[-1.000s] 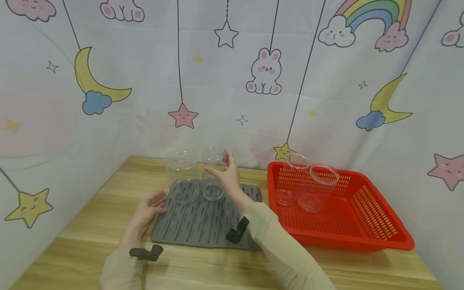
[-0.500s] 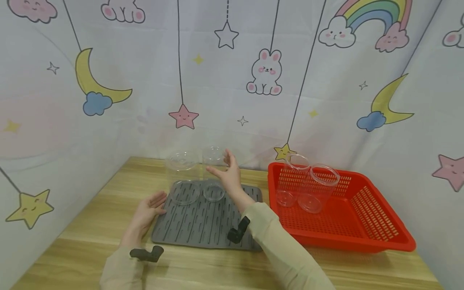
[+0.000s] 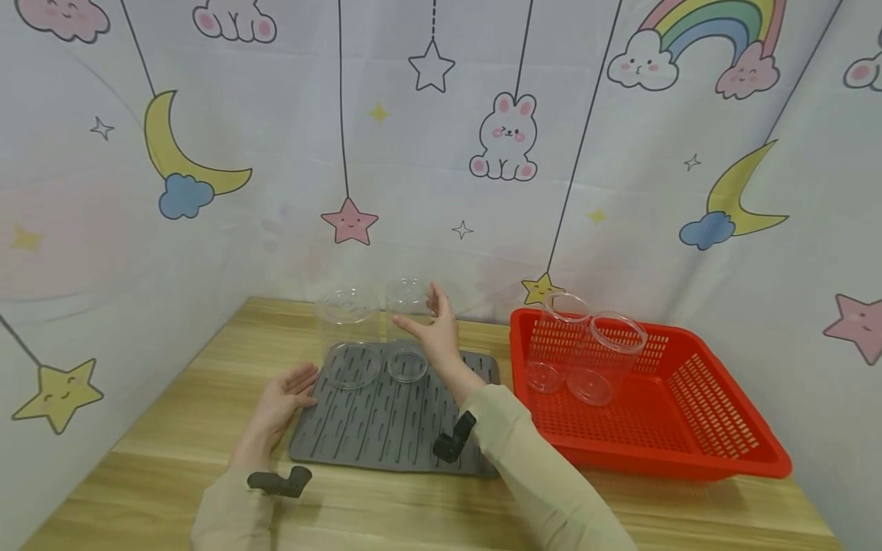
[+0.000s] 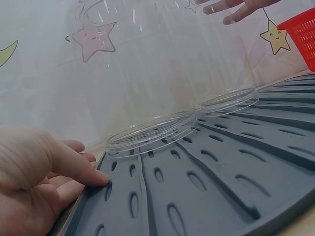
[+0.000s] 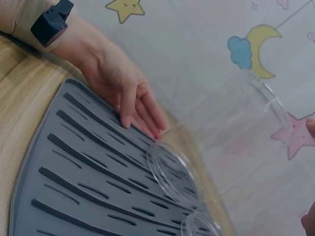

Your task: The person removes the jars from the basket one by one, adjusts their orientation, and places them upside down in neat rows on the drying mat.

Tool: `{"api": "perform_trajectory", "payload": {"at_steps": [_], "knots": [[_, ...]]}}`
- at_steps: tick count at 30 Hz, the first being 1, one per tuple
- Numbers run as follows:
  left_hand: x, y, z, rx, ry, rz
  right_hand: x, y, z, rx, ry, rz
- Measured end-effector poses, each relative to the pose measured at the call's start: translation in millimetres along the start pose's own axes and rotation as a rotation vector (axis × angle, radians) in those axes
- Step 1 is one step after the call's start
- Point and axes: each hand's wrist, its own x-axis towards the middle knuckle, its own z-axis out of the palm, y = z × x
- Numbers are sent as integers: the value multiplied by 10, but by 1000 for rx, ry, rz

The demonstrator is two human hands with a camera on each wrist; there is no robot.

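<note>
Tabletop (image 3: pixel 158 436) carries a red basket (image 3: pixel 654 457) toward its right edge and, left of that, a gray mat (image 3: pixel 365 444) nearer the back edge. At the mat's back left corner stands a clear wide cup (image 3: pixel 350 340), with a narrow cup (image 3: pixel 406 358) just beside it. The right hand (image 3: pixel 436 337) has thumb and fingers spread around the narrow cup; whether they touch it, I cannot tell. The left hand (image 3: pixel 279 399) lies relaxed, its thumb at the mat's left edge. A sideways nudge could topple the narrow cup into its neighbor; a tugged mat could upset both. Rightward, the basket's wall stands in the way, with a slim cup (image 3: pixel 550 348) and a stouter cup (image 3: pixel 601 366) inside.
</note>
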Motion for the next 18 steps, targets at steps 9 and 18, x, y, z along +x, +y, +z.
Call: {"api": "perform_trajectory", "payload": {"at_steps": [9, 18], "knots": [[-18, 26, 8, -7, 11, -23, -8, -15, 14, 14, -2, 7], [-14, 27, 4, 1, 12, -28, -11, -27, -1, 35, -5, 28]]}}
